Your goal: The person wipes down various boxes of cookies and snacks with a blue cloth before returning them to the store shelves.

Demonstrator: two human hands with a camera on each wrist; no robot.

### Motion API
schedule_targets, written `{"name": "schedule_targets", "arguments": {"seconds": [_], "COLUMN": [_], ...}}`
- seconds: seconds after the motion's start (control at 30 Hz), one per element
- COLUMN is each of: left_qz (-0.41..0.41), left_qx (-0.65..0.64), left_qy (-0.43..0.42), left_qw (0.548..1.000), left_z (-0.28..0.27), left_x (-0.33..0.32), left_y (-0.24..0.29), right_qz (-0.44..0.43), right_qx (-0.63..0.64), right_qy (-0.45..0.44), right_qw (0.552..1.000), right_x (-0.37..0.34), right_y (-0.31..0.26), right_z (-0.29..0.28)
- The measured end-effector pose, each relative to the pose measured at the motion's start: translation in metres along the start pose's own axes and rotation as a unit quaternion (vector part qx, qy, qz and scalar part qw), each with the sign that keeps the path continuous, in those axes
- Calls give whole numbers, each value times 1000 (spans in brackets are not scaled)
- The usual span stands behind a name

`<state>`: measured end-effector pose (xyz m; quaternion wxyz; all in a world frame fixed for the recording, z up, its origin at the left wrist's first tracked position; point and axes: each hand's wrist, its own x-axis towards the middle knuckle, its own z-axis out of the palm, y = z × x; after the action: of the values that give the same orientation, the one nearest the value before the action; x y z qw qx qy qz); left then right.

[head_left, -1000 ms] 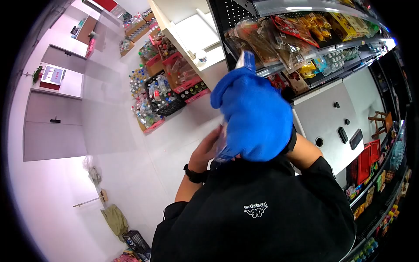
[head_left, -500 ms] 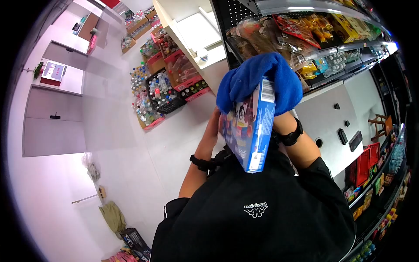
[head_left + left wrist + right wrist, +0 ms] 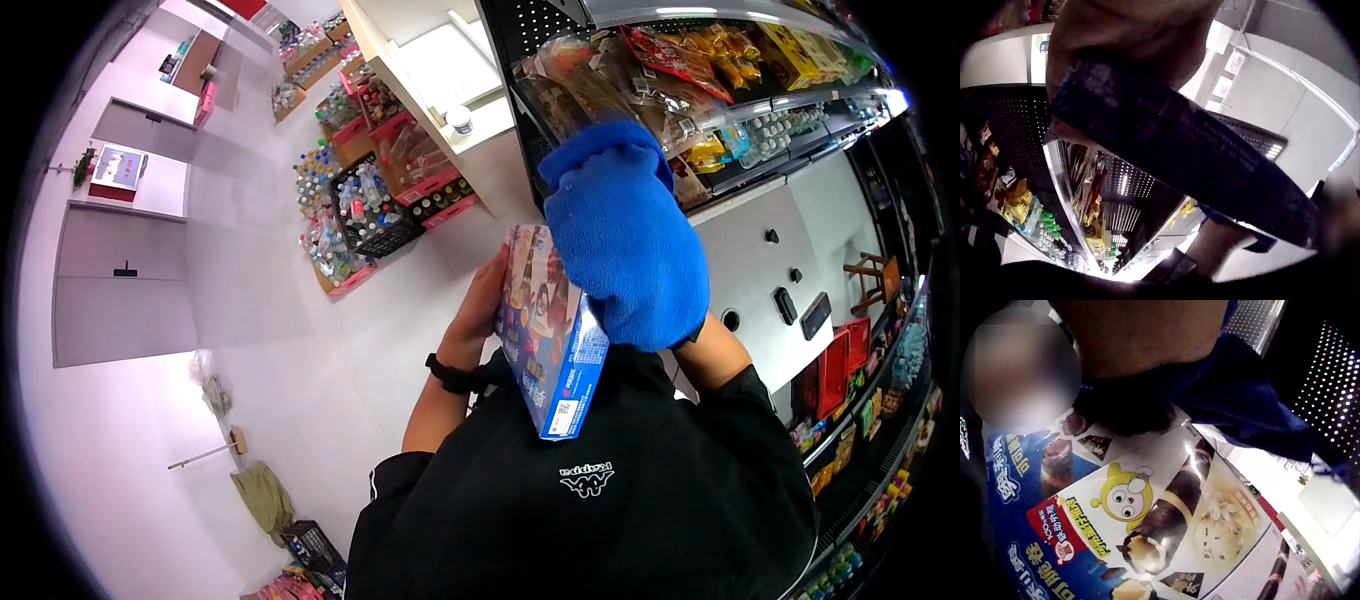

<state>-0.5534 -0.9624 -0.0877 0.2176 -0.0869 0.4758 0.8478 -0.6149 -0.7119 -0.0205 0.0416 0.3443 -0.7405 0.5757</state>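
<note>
The left hand (image 3: 480,305) holds the box (image 3: 548,330) by its left edge, near the middle of the head view; its grip is closed round that edge, and the left wrist view shows it clasping one end of the box. The box stands at a tilt, its lower end in front of the black shirt (image 3: 600,530), with a printed face and a blue narrow side in sight. In the right wrist view that printed face shows a yellow cartoon figure, a chocolate roll and Chinese lettering.

The blue cloth (image 3: 630,235) covers the right hand (image 3: 1141,340) and overlaps the right side of the box in the head view. The right hand's fingers are hidden or too dark to make out, so how far its grip is open cannot be told.

At the upper right of the head view, a shelf (image 3: 745,108) bears packets (image 3: 675,65), some red and some yellow. Below it, right of centre, a pale surface (image 3: 750,255) carries small black items, with a red basket (image 3: 832,375) and a wooden stool (image 3: 874,283) farther right. At the upper left, crates (image 3: 385,240) hold many bottles; a white jar (image 3: 459,120) sits on a cabinet (image 3: 478,135) between them and the shelf.
</note>
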Motion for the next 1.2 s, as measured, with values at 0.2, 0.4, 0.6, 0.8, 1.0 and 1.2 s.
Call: {"name": "schedule_targets", "arguments": {"seconds": [0.2,0.4,0.6,0.8,1.0,1.2], "left_qz": [42,-29,-38,24,45,9], "left_qx": [66,-55,-7,47,78,121], "left_qy": [27,8,-90,-37,-94,-221], "left_qw": [997,998,995,998,991,968], "left_z": [23,37,28,18,26,3], "left_x": [-14,-30,-36,-21,-48,-38], "left_y": [11,21,34,40,62,72], "right_qz": [20,27,-10,-109,-181,-7], "right_qx": [25,56,28,-103,-264,-165], "right_qy": [-39,-81,-77,18,104,47], "right_qw": [999,995,997,989,942,985], "right_x": [-15,-34,-20,42,105,133], "right_y": [-9,-18,-24,-30,-44,-52], "right_z": [1,19,25,18,16,29]}}
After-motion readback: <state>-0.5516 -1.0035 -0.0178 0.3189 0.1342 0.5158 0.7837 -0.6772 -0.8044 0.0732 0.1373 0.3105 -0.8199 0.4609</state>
